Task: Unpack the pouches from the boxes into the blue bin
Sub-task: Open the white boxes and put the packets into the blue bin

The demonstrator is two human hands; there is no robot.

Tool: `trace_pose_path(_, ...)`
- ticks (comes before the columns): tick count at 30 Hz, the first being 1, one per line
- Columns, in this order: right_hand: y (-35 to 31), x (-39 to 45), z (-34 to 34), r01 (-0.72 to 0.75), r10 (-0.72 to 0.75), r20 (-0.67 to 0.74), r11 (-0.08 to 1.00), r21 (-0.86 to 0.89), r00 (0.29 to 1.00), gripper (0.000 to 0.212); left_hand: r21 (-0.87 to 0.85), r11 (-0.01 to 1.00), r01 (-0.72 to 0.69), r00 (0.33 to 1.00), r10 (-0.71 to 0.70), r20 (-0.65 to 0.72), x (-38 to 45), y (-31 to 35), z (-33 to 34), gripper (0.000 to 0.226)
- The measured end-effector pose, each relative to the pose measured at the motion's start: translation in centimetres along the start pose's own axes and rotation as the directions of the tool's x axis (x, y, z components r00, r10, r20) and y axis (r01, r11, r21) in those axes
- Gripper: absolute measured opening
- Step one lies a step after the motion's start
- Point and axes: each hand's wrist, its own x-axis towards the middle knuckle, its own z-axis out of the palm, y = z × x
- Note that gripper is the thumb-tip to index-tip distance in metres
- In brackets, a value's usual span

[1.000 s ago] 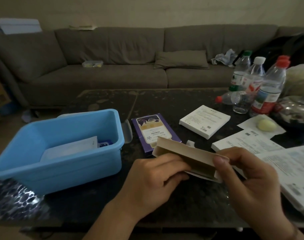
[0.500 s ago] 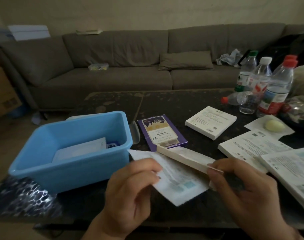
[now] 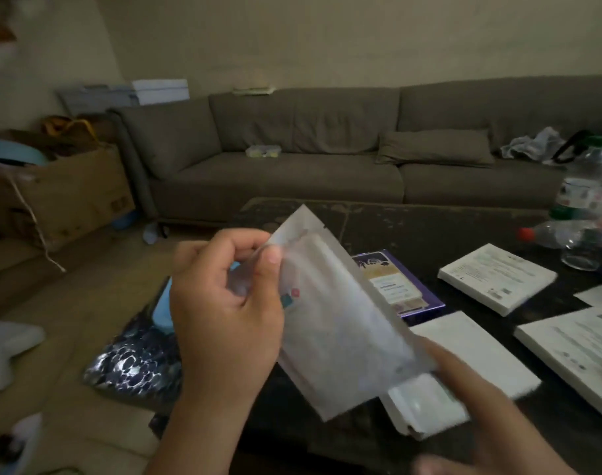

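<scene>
Fingers [image 3: 272,258] of my left hand [image 3: 224,313] pinch the pouch [image 3: 340,323]; right hand [image 3: 481,406], blurred, seemingly grips the box [image 3: 426,409]. Bin [image 3: 162,310] sits hidden behind the pouch, so a blind drop could miss.

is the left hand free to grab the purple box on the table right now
Probably not yet. The left hand is pinching the white pouch, which hangs between it and the purple box. The box itself lies uncovered on the table, so dropping the pouch should clear the way.

Both hands raised, mid-task

Left hand [image 3: 224,303] is lifted, fingers curled and thumb pinching a white pouch [image 3: 337,313]; blurred right hand [image 3: 464,406] grips a flat white box [image 3: 426,406] lower down.
</scene>
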Motion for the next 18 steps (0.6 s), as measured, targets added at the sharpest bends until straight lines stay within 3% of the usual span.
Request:
trace_pose_path(2,-5.4,2.2,1.7,-0.011,0.002,0.030,0.947,0.322,1.000,0.100,-0.067,0.983,0.172,0.983,-0.166,0.080,0.8,-0.1,-0.4,0.009)
trace_pose_path(3,-8.6,3.8,1.9,-0.083,0.092,0.000,0.897,0.435,0.996,0.095,-0.107,0.954,0.281,0.956,-0.267,0.124,1.2,-0.3,-0.7,0.008)
trace_pose_path(6,-12.0,6.0,2.2,-0.022,0.205,-0.168,0.693,0.721,0.964,0.043,-0.252,0.781,0.572,0.813,-0.496,0.306,2.4,-2.1,-1.7,0.011)
trace_pose_path(8,-12.4,8.3,1.9,-0.057,0.251,-0.177,0.711,0.701,0.952,0.038,-0.366,0.628,0.687,0.725,-0.553,0.412,2.9,-3.7,-2.4,0.020)
trace_pose_path(11,-13.6,11.5,0.9,-0.095,0.265,-0.184,0.775,0.625,0.946,0.028,-0.501,0.455,0.736,0.661,-0.641,0.390,3.3,-5.9,-2.9,0.032)
trace_pose_path(18,-16.9,19.3,-1.9,-0.127,0.184,-0.182,0.949,0.289,0.966,0.006,-0.572,0.446,0.689,0.634,-0.753,0.176,3.5,-8.2,-3.5,0.027)
